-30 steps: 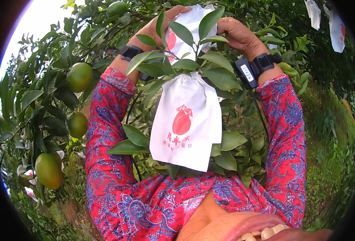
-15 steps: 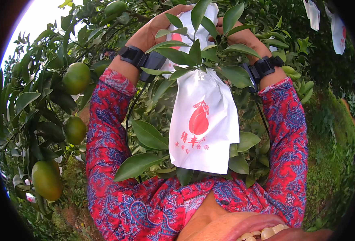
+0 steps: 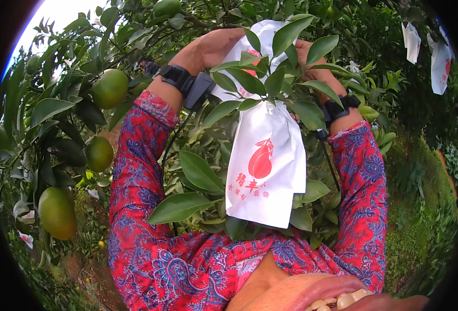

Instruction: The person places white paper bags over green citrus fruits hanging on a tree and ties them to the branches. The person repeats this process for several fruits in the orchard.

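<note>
A white paper fruit bag [image 3: 266, 35] with a red print is between my raised hands, partly covered by leaves. My left hand [image 3: 216, 49] is closed at its left side, the fingers running behind the paper. On the other side my right hand [image 3: 306, 58] has its fingers curled by the bag's edge, partly hidden by leaves. What the fingertips do at the back cannot be seen. Nearer to me a second white bag [image 3: 283, 171] with a red fruit picture hangs from a leafy twig, gathered at its top. Neither hand touches this nearer bag.
Green fruits hang at left: an upper one [image 3: 110, 89], a middle one [image 3: 99, 154] and a larger yellowing one [image 3: 57, 213]. More white bags [image 3: 439, 65] hang at upper right. Leafy twigs [image 3: 200, 171] surround my forearms. A grassy slope [image 3: 420, 223] lies at right.
My hands and the bag between them sit lower in view. The nearer bag has shifted slightly right. The fruits at left appear higher and the bags at right lower, as the view has tilted.
</note>
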Demonstrator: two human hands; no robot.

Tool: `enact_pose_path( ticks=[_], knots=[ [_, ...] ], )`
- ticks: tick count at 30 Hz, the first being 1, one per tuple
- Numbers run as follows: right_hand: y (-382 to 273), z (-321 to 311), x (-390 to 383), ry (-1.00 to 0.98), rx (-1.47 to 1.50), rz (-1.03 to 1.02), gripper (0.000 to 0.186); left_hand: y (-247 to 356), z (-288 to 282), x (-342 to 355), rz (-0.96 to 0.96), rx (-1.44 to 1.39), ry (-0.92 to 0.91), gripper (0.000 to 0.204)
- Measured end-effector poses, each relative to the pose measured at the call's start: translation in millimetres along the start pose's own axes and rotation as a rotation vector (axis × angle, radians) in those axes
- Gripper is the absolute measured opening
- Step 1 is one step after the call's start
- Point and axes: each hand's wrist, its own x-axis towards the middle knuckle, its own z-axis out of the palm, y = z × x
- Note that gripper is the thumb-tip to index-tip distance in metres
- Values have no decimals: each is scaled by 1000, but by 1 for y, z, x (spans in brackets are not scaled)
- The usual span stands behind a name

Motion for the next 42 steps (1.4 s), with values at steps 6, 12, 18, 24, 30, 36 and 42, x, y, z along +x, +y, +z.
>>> enact_pose_path(
  ticks=[6,12,18,24,30,36,42],
  knots=[
    [20,-10,20,31,-120,-134,18,8,-2,3,42,8,-29,37],
    [49,-21,49,213,-257,-225,15,2,6,4,47,59,252,29],
    [57,-29,52,276,-131,-233,15,5,2,24,254,796,501,17],
    [48,-34,50,187,-493,-467,18,-6,22,36,336,1565,1094,21],
    [15,-15,20,161,168,-57,18,-20,34,30,620,1357,1221,24],
    [2,-4,-5,39,152,-183,26,-33,18,22,586,907,897,30],
    [2,-16,-14,37,-33,-295,45,-55,23,42,395,752,945,32]
  ],
)
